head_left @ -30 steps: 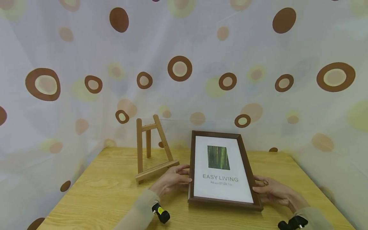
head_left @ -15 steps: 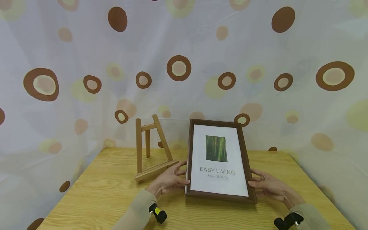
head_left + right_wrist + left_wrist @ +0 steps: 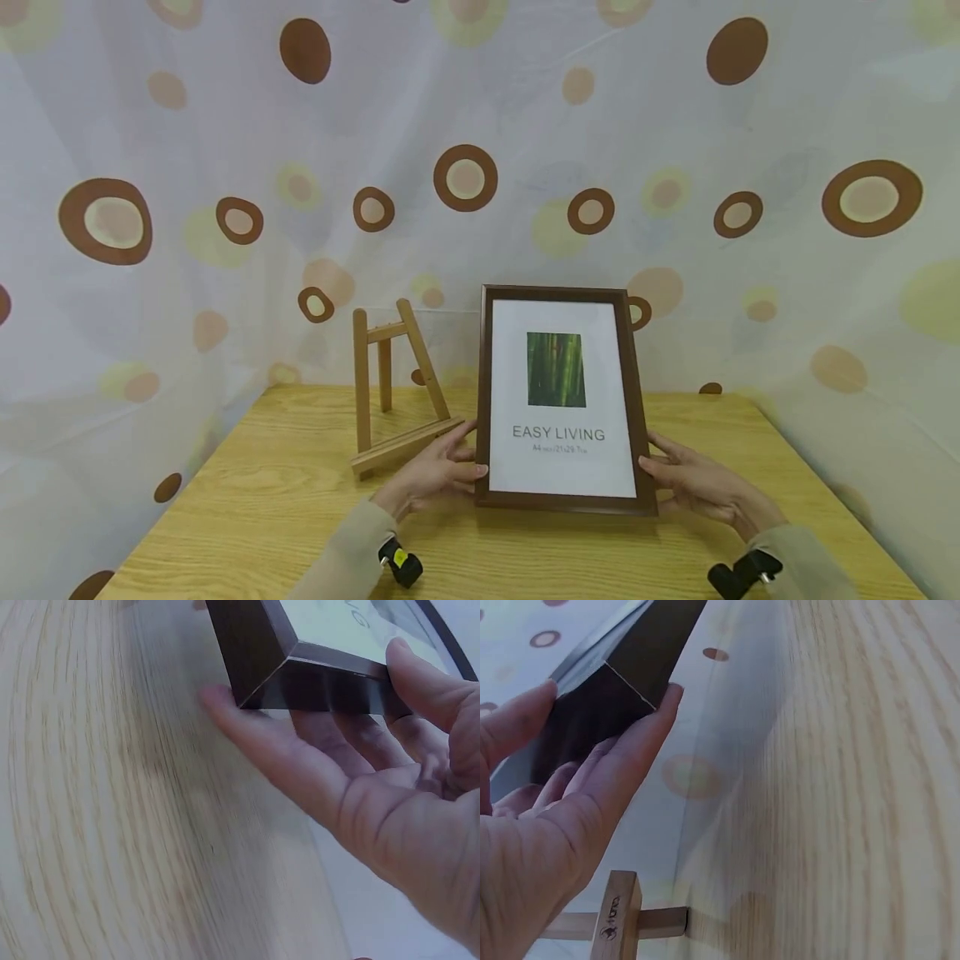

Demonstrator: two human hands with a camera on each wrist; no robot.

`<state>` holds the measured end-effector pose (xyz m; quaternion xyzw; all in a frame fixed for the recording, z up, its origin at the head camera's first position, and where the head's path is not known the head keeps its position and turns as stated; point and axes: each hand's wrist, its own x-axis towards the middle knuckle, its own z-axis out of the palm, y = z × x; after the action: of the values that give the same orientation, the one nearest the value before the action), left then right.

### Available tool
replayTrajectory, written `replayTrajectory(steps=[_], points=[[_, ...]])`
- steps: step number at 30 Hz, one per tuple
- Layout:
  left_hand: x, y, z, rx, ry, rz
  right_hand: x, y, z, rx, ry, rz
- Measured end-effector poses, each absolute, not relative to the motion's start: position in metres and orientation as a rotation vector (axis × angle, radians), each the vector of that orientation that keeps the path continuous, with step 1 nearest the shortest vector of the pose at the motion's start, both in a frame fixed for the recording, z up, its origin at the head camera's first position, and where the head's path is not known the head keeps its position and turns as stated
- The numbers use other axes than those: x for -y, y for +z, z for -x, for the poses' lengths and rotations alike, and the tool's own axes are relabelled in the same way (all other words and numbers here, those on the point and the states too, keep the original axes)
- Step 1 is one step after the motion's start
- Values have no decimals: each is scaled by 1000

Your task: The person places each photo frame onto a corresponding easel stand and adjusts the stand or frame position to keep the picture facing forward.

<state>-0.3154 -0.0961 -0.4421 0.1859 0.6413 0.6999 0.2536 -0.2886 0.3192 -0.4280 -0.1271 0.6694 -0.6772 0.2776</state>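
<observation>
A dark brown picture frame [image 3: 558,504] with a white sheet reading "EASY LIVING" and a small green picture is held between both hands, tilted back with its face toward me. My left hand [image 3: 435,473] grips its lower left side, thumb on the front edge and fingers behind, as the left wrist view shows. My right hand [image 3: 701,483] grips the lower right side the same way; in the right wrist view the fingers [image 3: 277,754] pass under the frame's corner. Just left of the frame stands a small wooden easel [image 3: 363,383], its ledge close to my left hand.
The pale wooden table [image 3: 247,500] spreads under everything. A white curtain with brown and beige dots [image 3: 465,100] hangs behind the table and along its sides. Each sleeve carries a small black wrist device, such as the left device [image 3: 401,562].
Both hands have raised the picture frame's top and tipped it more upright, shifting it slightly left. The easel has stayed where it was.
</observation>
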Motion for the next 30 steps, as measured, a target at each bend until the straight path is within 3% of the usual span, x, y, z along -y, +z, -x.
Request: replayTrajectory(steps=[30], points=[[137, -435, 304, -1888, 1935, -483, -269, -431, 314, -1917, -1838, 437]])
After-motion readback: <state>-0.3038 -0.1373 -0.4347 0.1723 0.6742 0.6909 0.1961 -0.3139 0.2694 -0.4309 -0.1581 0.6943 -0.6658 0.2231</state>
